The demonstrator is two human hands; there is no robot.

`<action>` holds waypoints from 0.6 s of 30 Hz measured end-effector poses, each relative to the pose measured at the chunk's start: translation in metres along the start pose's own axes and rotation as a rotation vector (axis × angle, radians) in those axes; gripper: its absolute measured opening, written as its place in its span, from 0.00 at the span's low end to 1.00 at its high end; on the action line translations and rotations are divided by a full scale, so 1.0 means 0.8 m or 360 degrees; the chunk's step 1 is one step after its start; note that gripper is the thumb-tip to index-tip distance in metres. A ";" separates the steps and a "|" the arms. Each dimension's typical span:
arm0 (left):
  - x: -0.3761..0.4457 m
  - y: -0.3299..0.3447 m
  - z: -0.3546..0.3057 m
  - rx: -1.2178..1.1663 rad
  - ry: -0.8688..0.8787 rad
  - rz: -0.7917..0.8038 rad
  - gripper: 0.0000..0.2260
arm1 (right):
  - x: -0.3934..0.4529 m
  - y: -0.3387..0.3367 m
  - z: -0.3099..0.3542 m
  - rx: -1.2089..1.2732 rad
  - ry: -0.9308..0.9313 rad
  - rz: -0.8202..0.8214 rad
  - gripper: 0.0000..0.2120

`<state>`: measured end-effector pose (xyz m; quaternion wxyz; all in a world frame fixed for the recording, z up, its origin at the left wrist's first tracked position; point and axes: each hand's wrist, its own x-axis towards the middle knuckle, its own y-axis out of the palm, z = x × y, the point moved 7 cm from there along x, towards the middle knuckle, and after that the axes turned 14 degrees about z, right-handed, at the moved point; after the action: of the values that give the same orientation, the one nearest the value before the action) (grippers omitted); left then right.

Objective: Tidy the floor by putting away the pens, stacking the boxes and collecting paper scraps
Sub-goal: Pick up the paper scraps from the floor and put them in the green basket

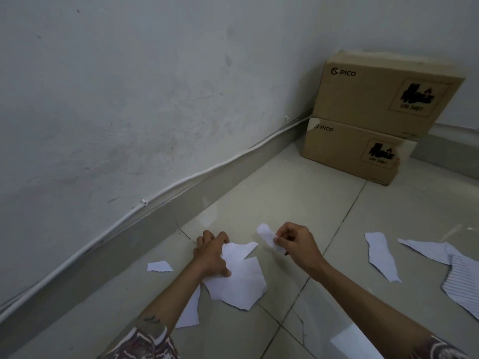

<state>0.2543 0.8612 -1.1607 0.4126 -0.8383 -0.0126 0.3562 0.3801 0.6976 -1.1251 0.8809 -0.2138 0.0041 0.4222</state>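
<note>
Small scrap: torn white paper scrap lies on the tile floor, left of both hands
Left hand: fingers curled, gripping the large torn white sheet beneath it
Right hand: pinches a narrow white paper strip, lifted
Far right: long torn white piece; two stacked brown cardboard boxes in the corner

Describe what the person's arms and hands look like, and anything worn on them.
Both forearms are bare. The left hand and right hand wear no gloves, rings or watch that I can see. Short patterned sleeves in dark red and white show at the bottom edge, with a dark marking on the left forearm.
</note>
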 end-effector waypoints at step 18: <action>-0.057 -0.054 0.021 -0.0738 0.0405 -0.0006 0.18 | 0.000 0.022 0.001 0.0272 0.0074 0.0002 0.07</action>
<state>0.2223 0.8867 -1.1108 0.2085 -0.9484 -0.0434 0.2348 0.3665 0.7076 -1.1306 0.8953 -0.1475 0.0607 0.4159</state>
